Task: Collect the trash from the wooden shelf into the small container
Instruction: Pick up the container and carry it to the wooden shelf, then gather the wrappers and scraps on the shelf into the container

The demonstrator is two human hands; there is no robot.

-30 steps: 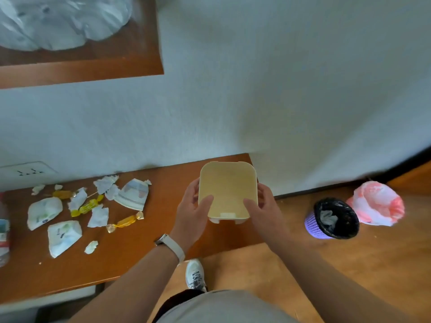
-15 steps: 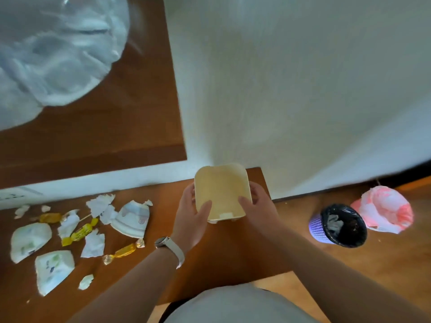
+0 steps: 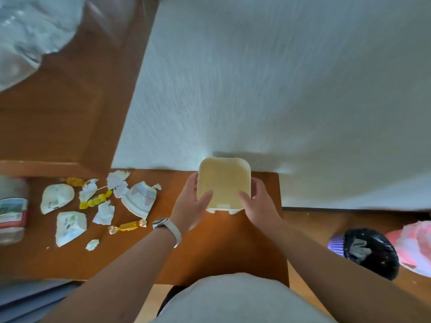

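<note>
Trash, torn white paper bits (image 3: 103, 212) and yellow candy wrappers (image 3: 95, 201), lies on the brown wooden shelf (image 3: 210, 248), well left of the small cream plastic container (image 3: 224, 184). Left hand (image 3: 190, 207) and right hand (image 3: 257, 206) each clamp one side. Best to set it down flat near the mess.

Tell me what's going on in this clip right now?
A person holds the small container with both hands, left hand and right hand gripping its sides, at the right end of the wooden shelf by the wall. It looks empty. The trash, torn paper scraps and yellow candy wrappers, lies untouched on the shelf to the left.
</note>
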